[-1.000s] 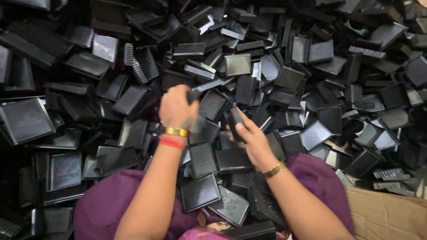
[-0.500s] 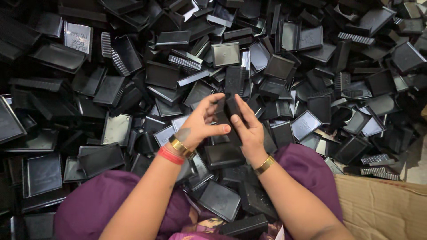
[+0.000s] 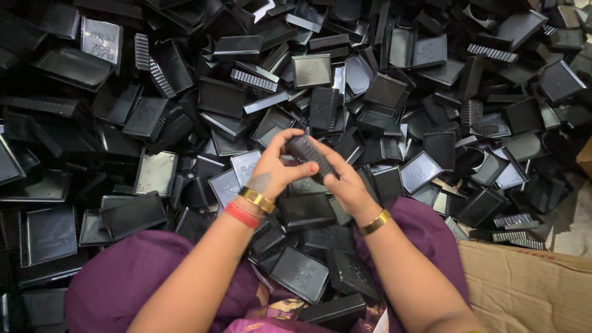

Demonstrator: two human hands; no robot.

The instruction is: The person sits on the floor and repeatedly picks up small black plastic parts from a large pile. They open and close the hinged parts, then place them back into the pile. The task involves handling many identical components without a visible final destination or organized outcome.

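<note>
Both hands now meet mid-frame, off the heap. Left hand (image 3: pixel 276 171) fingers pinch one end of a small black ribbed box (image 3: pixel 310 154); right hand (image 3: pixel 344 182) fingers grip the other. Heap of black trays (image 3: pixel 154 172) all around looks barely dented; cardboard carton (image 3: pixel 524 283) at right.

A heap of black plastic trays (image 3: pixel 154 111) covers the floor; brown cardboard (image 3: pixel 524 283) lies lower right.

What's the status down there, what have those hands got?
Left hand and right hand both gripping one ridged black plastic piece. Held above the heap of black trays. Nothing between the hands.
</note>
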